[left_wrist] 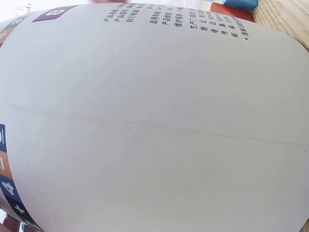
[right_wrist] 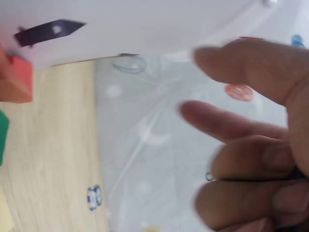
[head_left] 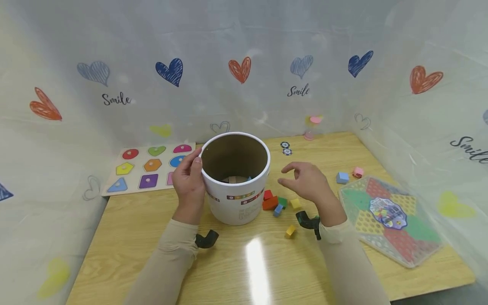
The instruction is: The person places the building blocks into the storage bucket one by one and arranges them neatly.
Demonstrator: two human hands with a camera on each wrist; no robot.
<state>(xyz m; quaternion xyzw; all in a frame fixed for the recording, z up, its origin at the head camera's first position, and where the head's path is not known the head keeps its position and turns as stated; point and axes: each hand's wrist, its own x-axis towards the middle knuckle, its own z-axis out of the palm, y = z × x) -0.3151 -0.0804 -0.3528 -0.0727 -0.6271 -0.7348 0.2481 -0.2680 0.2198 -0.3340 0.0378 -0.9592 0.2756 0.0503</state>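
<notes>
A white bucket [head_left: 232, 207] printed with coloured number strips stands upright on the wooden table. My left hand [head_left: 189, 182] grips its left rim, thumb outside; some fingertips are hidden. A few blocks [head_left: 237, 179] show at the bucket's bottom, mostly concealed by its front wall. My right hand [head_left: 305, 181] is in the air right of the bucket, holding nothing. Its thumb and index finger are apart, with the other fingers bent in the right wrist view. Below it lie red blocks [head_left: 270, 204], a green block [head_left: 282, 202], a blue block [head_left: 278, 210] and yellow blocks [head_left: 290, 231].
A shape puzzle board [head_left: 114, 186] lies at the back left. On the right rests a hexagonal game board [head_left: 385, 241] under clear plastic, with a light blue block [head_left: 342, 177] and a pink block [head_left: 358, 172] behind it. Two round chips [head_left: 286, 148] lie near the back curtain [head_left: 213, 97].
</notes>
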